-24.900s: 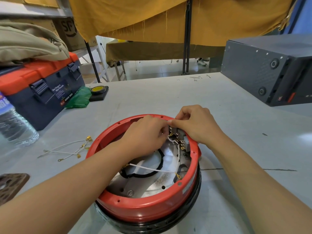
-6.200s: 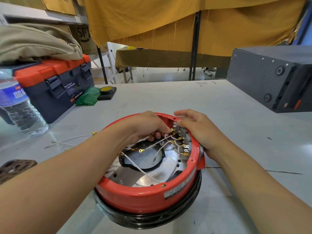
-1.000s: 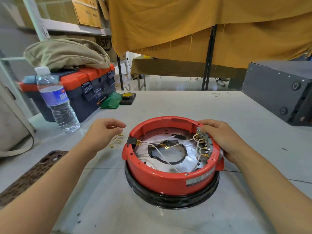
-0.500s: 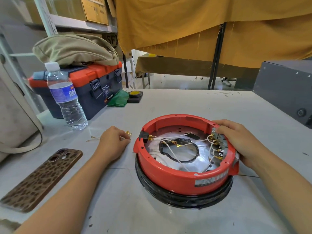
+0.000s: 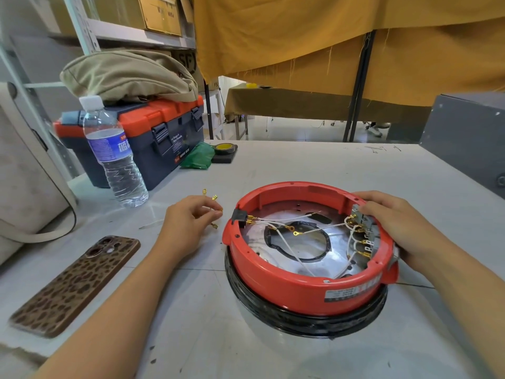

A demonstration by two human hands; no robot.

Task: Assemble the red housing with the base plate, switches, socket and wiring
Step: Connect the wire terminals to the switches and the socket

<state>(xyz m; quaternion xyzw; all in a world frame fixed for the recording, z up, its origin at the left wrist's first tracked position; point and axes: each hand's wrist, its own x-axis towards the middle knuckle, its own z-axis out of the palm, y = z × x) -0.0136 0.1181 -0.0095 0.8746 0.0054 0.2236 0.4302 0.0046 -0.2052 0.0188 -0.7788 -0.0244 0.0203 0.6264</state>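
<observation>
Nearest the camera, two bare forearms reach in over the pale worktop (image 5: 191,324). A phone in a leopard-print case (image 5: 75,284) lies flat at the near left, well apart from everything else. To the right of centre sits the red housing (image 5: 297,285), open side up on a black ring (image 5: 300,321). Inside it lies the shiny base plate (image 5: 322,266) with a black gasket around its central opening. White wires (image 5: 287,247) with brass terminals cross the plate, running from a black socket (image 5: 239,216) on the left wall to the switches (image 5: 363,233) on the right wall.

The right hand (image 5: 393,228) wraps over the housing's right rim, fingers curled narrow against the switch block and thumb outside the wall. The left hand (image 5: 185,222) rests on the worktop just left of the housing, fingers half closed and pinching a loose wire (image 5: 153,223) whose brass terminals (image 5: 214,198) stick out past the fingertips.

Farther back on the left stands a clear water bottle (image 5: 114,154), and behind it a dark toolbox with an orange lid (image 5: 147,138), a tan bag (image 5: 123,75) piled on top. Beside the toolbox lie a green cloth (image 5: 198,158) and a roll of tape (image 5: 225,149). A grey metal cabinet (image 5: 467,138) stands at the far right, with mustard curtains (image 5: 328,36) hanging beyond.
</observation>
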